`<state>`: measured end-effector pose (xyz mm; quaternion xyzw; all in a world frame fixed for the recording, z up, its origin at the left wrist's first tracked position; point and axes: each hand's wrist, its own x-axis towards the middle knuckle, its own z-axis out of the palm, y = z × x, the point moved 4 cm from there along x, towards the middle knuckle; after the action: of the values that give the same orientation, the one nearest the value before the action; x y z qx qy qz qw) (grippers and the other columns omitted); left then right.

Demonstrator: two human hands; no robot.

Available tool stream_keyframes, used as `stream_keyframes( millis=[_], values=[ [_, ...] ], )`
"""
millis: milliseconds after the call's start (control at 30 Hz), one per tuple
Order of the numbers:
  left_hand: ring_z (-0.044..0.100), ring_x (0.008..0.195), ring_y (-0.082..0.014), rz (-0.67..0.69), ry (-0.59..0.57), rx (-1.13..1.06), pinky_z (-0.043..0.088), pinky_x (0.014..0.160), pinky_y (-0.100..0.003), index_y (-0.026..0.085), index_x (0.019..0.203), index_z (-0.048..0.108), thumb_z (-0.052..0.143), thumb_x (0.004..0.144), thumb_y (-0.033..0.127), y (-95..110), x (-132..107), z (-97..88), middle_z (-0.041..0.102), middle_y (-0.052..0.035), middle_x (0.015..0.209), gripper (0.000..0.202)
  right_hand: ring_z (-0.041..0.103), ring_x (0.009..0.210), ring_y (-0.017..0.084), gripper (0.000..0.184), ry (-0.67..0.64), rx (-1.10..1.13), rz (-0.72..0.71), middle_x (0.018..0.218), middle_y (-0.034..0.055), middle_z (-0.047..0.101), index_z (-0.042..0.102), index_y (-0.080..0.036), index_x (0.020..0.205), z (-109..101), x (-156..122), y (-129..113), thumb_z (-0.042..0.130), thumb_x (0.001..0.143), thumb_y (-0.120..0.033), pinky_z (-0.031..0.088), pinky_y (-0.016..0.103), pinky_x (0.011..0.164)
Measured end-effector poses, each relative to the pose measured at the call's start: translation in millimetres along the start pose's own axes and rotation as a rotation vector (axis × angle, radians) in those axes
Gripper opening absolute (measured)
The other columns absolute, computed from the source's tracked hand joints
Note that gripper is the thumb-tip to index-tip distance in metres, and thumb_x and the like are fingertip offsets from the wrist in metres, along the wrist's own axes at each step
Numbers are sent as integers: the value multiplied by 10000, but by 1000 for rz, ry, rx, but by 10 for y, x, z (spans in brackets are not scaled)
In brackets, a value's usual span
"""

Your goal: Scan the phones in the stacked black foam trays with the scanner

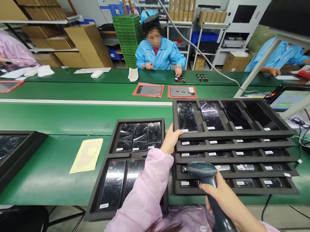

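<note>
My left hand (171, 139) grips the left front edge of the top black foam tray (205, 133), its thumb lying over the rim. That tray is the uppermost of several stacked, slightly fanned trays, with dark phone screens (212, 117) bearing small white labels in its pockets. A dark barcode scanner (220, 216) is held by its handle in my right hand (218, 190). The scanner's head points left, in front of the lower trays. Under my left forearm lies another black tray (113, 134) with film-covered screens, partly hidden by my sleeve.
A yellow printed sheet (86, 156) lies on the green bench (54, 166). Another black tray (25, 153) with screens is at far left. Across the conveyor sit red-framed panels (149, 90) and a co-worker in blue. A metal frame (260, 66), monitor (294, 99) and cables stand at right.
</note>
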<state>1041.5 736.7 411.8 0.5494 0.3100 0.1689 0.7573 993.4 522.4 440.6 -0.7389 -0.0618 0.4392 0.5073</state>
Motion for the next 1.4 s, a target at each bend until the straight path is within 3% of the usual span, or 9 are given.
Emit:
stream_keyframes(
  millis=[233,367,533,600,700,933,1133,1267,1400],
  values=[
    [527,703,-150,-1,9,-12,433,635,-248,197,853,544,514,574,154,-11,-10,-5,580,-1,767,284,458,368,167,656,-30,-48,92,398,-63,454,157,-144,1312,-9,59,136,449,751,-320,366,195,366],
    [518,683,-154,0,23,-9,421,607,-253,209,805,541,519,568,160,-12,0,-6,560,-6,739,244,461,367,170,633,-33,-25,85,417,-68,447,209,-167,1260,-28,72,170,465,710,-347,367,207,356],
    [492,672,-143,25,10,-18,401,616,-247,204,809,530,509,548,180,-12,9,-4,536,13,716,263,491,435,126,546,124,22,-6,709,-17,552,315,-227,1076,-433,-58,60,567,640,-436,398,221,390],
    [497,686,-143,32,9,-16,403,635,-248,202,807,532,514,543,186,-15,11,-7,544,13,728,266,485,443,118,540,208,-6,-8,704,-22,538,320,-226,1054,-666,-113,70,577,634,-449,396,218,405],
    [499,683,-144,29,17,-27,402,633,-250,206,810,545,522,539,189,-30,19,-13,558,11,734,273,487,437,139,618,231,-45,41,630,-37,512,307,-220,1102,-899,-137,175,568,600,-469,395,230,395],
    [485,655,-125,25,46,-54,391,599,-225,193,802,552,542,499,214,-50,42,-22,543,35,688,304,482,430,159,705,145,-136,14,470,-60,461,219,-178,1265,-966,-122,242,508,681,-447,389,214,400],
    [439,583,-108,20,89,-75,358,527,-207,187,738,538,567,442,252,-55,24,-27,489,57,595,305,463,431,146,822,123,-57,26,603,-39,492,199,-188,1274,-1147,-157,261,540,583,-474,392,239,392],
    [424,569,-104,11,129,-80,355,517,-204,187,705,531,579,418,265,-46,6,-21,486,58,575,302,444,435,112,763,98,-30,-15,716,-25,504,196,-223,1268,-1278,-246,241,534,622,-449,385,227,395],
    [394,537,-96,-12,161,-93,352,502,-202,191,662,501,589,395,264,-21,-31,-4,444,72,535,290,456,438,94,686,140,-34,-21,868,26,541,282,-217,1174,-1515,-303,252,556,596,-464,393,230,397]
  ],
)
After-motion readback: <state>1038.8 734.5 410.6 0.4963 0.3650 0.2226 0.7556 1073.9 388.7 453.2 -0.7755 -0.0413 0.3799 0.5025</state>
